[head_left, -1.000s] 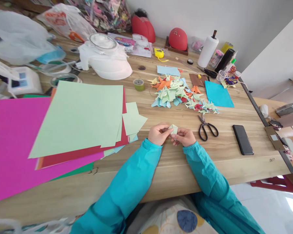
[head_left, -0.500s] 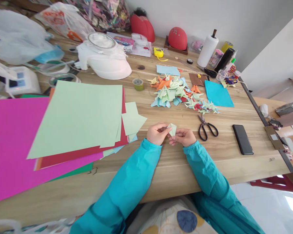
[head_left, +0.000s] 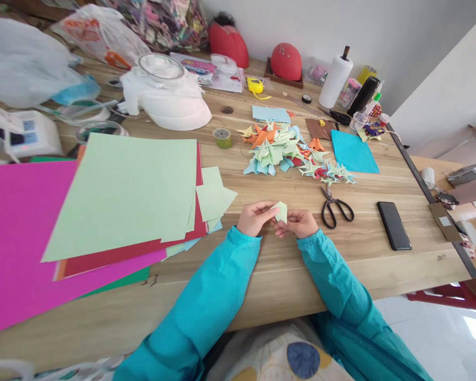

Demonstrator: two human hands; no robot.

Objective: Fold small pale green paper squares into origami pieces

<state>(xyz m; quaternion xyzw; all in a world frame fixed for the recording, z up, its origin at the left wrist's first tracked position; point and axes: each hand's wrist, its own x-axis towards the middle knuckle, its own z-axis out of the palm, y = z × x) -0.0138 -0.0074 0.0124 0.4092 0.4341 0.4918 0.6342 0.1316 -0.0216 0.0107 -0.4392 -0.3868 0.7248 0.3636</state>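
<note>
A small folded piece of pale green paper (head_left: 281, 211) is held between my two hands, just above the wooden table. My left hand (head_left: 255, 217) pinches its left side, with the thumb lying across the front. At its lower right edge, the fingers of my right hand (head_left: 300, 224) are closed on the same paper. Black-handled scissors (head_left: 336, 207) lie a little to the right of my right hand. Beyond my hands is a heap of folded paper shapes (head_left: 275, 149) in green, orange, red and blue. Small green paper squares (head_left: 214, 194) lie left of my left hand.
Large coloured sheets (head_left: 130, 190) are stacked on the left. A phone (head_left: 394, 225) lies at the right, and a blue paper square (head_left: 355, 151) farther back. A spool (head_left: 222, 138), a tape measure (head_left: 255, 85) and a white cap (head_left: 174, 103) stand toward the back.
The folded paper between my hands shows a flatter front; the crease lines and open flap seen before no longer show. Both hands keep nearly the same place.
</note>
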